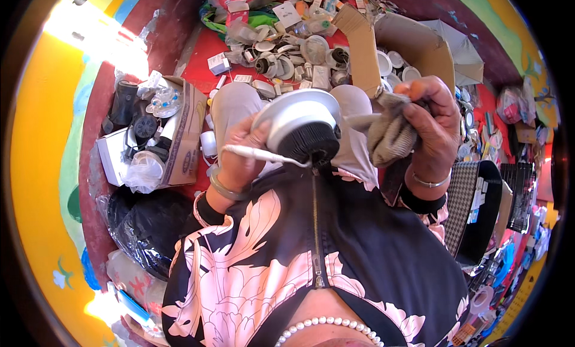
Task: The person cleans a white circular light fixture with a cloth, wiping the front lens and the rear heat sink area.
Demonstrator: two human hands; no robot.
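In my left hand (242,158) is a downlight (305,122) with a white round rim and a black ribbed heat sink, held by its edge above my lap. From its back a white cable (251,153) runs across toward my left fingers. My right hand (436,122) is closed around a crumpled grey-brown cloth (390,131), pinched between thumb and fingers. The cloth hangs to the right of the downlight, apart from its ribbed body.
Ahead, a pile of lamps and small boxes (287,59) covers a red surface. An open cardboard box (413,41) holds white round fixtures at the front right. Another carton (182,131) with mixed parts stands left, above a black plastic bag (141,227). A black box (476,209) sits right.
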